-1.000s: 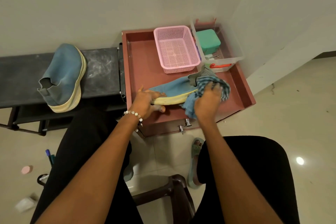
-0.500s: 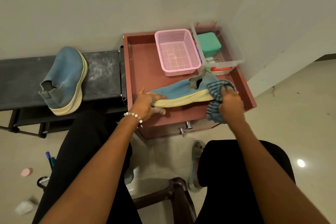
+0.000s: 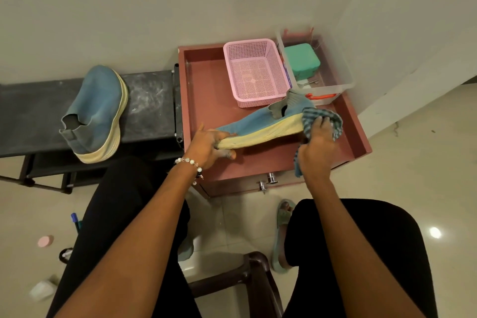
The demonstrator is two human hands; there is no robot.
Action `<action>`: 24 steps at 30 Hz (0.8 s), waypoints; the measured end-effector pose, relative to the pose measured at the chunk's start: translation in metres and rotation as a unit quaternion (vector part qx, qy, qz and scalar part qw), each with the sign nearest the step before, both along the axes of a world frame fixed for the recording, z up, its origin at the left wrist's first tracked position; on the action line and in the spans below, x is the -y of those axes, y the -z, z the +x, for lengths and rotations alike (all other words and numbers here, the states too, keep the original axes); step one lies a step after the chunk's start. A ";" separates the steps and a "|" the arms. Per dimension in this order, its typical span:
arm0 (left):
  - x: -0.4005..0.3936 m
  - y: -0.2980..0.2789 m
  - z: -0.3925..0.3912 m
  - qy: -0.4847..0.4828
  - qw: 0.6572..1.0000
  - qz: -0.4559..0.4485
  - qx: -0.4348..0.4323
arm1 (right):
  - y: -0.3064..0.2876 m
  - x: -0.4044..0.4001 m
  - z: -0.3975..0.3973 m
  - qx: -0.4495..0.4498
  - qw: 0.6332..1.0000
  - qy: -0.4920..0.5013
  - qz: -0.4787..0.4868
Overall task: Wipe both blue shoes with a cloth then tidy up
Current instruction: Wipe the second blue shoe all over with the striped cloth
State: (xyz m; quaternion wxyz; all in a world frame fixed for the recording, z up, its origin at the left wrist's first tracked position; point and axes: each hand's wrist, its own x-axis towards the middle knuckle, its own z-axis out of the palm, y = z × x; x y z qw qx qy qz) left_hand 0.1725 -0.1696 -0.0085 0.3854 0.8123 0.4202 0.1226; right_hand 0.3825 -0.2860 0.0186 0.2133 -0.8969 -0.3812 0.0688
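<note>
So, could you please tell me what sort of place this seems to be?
Probably a home entryway or room corner: a black shoe rack against the wall, a tiled floor, and a reddish cabinet holding a pink basket.

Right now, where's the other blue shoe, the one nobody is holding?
The second blue shoe lies on the dark bench at the left of the head view, against the wall, beside the reddish cabinet top.

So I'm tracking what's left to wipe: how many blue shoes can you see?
2. One blue shoe lies on its side on the red cabinet top, held by the left hand while the right hand presses the cloth to its heel. The other shoe is on the black bench.
</note>
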 end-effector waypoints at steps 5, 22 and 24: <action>-0.003 -0.002 0.006 0.037 0.998 0.027 -0.031 | 0.016 0.011 -0.028 0.059 0.964 -0.260 0.011; 0.001 -0.003 0.006 0.053 0.997 0.025 -0.045 | -0.006 -0.008 0.035 0.009 0.997 -0.037 -0.068; 0.004 -0.003 0.007 0.024 0.997 0.032 -0.059 | 0.002 -0.010 0.000 0.023 0.995 -0.054 -0.081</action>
